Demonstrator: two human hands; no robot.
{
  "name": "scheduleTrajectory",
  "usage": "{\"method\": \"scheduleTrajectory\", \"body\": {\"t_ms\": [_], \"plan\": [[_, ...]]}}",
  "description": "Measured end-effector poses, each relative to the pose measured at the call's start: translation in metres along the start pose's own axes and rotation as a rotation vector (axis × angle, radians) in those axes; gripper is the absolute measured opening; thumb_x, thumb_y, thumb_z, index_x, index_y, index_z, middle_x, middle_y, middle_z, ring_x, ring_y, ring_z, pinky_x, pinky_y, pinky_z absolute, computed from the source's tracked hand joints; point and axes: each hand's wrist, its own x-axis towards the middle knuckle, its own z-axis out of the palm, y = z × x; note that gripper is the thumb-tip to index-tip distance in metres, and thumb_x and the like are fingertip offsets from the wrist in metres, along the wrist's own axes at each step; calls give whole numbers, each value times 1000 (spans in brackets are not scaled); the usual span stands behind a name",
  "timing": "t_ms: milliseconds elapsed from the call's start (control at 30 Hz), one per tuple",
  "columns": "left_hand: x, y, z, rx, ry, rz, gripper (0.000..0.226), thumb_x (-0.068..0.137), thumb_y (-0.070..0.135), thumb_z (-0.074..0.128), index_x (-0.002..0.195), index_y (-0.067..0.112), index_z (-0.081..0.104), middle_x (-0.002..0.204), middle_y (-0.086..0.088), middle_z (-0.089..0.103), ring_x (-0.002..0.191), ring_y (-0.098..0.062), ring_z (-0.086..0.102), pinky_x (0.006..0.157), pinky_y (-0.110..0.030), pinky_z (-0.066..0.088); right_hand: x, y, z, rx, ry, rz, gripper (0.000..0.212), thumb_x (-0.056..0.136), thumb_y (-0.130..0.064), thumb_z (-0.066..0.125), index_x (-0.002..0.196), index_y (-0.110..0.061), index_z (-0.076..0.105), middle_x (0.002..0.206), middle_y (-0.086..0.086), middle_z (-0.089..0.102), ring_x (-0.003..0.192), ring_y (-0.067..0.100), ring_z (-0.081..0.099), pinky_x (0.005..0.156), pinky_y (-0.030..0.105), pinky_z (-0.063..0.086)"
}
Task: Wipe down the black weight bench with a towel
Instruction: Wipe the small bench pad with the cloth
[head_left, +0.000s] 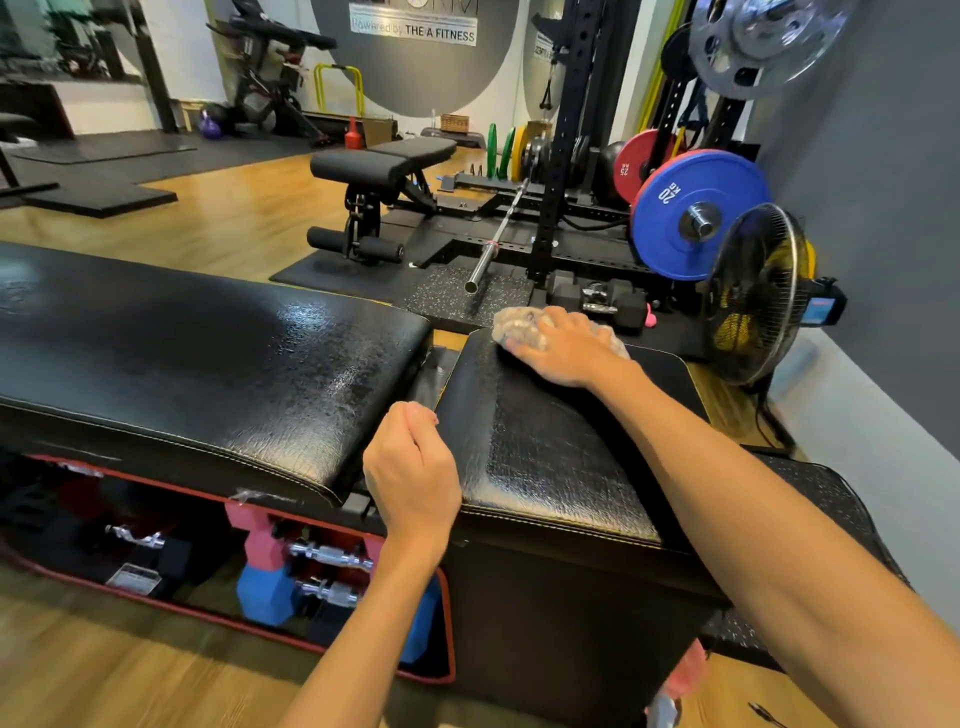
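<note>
The black weight bench runs across the view in two padded sections, a long pad on the left and a short seat pad on the right. Both pads look wet and shiny. My right hand presses a crumpled pale towel flat onto the far edge of the short pad. My left hand hovers over the gap between the two pads, near the front edge, its fingers curled closed with nothing in them.
Under the bench an open compartment holds several dumbbells. Behind stand a second bench, a barbell on a rack, a blue 20 kg plate and a floor fan at the right wall.
</note>
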Motion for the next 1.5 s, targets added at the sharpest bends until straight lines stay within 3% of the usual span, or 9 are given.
{"method": "scheduleTrajectory", "body": {"t_ms": [300, 500, 633, 767, 867, 1033, 1200, 1333, 1500], "plan": [[-2, 1, 0, -16, 12, 12, 34, 94, 20, 35, 78, 9, 62, 72, 1, 60, 68, -21, 57, 63, -30, 35, -8, -29, 3, -55, -28, -103, 80, 92, -75, 24, 155, -26, 25, 165, 2, 10, 150, 35, 6, 117, 62, 7], [-5, 10, -3, -155, 44, -82, 44, 98, 38, 29, 119, 5, 50, 113, -13, 56, 93, -27, 60, 78, -28, 40, -80, -67, 2, -61, -44, -296, 73, 94, -70, 33, 153, -29, 29, 163, -2, 15, 150, 30, 7, 117, 64, 5], [-9, 19, -7, -169, 86, -71, 42, 98, 30, 31, 121, 0, 50, 115, -17, 56, 98, -17, 50, 78, -13, 28, -129, -71, 1, -86, -29, -390, 72, 94, -68, 35, 153, -28, 31, 164, -2, 14, 150, 27, 6, 117, 63, 6], [-7, 13, -9, -322, 108, -55, 46, 97, 35, 25, 115, 2, 52, 109, -5, 56, 101, -24, 62, 89, -34, 47, -168, -59, 0, -59, 15, -472, 82, 86, -78, 27, 147, -26, 42, 162, -3, 18, 149, 24, 11, 117, 59, 11], [-7, 15, -8, -341, 91, -91, 44, 97, 31, 23, 110, 2, 54, 104, -1, 58, 99, -22, 66, 87, -15, 42, -188, -42, 1, -16, 33, -503, 85, 80, -79, 23, 143, -26, 46, 161, -7, 18, 150, 21, 8, 119, 53, 8], [-5, 9, -2, -229, 60, -56, 44, 97, 37, 22, 102, 8, 56, 90, 18, 54, 87, -23, 66, 88, -44, 46, -178, -12, -6, 31, 37, -358, 98, 76, -84, 21, 153, -24, 30, 161, -9, 20, 149, 17, 13, 121, 45, 12], [-2, 5, 3, -136, 59, -43, 48, 96, 38, 18, 98, 10, 58, 85, 18, 51, 83, -26, 65, 81, -33, 40, -112, 7, -7, -24, 31, -181, 89, 87, -77, 27, 155, -19, 25, 163, -3, 19, 149, 23, 17, 120, 50, 16], [-1, 2, 3, -156, 40, -49, 44, 97, 37, 20, 96, 13, 57, 85, 16, 55, 82, -23, 65, 79, -49, 49, -58, 6, -5, -6, 21, -101, 82, 93, -72, 33, 152, -15, 29, 161, 4, 24, 146, 29, 22, 117, 51, 20], [-3, 4, 1, -201, 55, -67, 40, 98, 41, 25, 106, 14, 53, 100, 1, 64, 89, -24, 66, 79, -48, 50, -1, -8, -1, 47, 47, -19, 115, 66, -95, 11, 147, -17, 37, 153, 6, 35, 140, 36, 33, 111, 56, 29]]}}
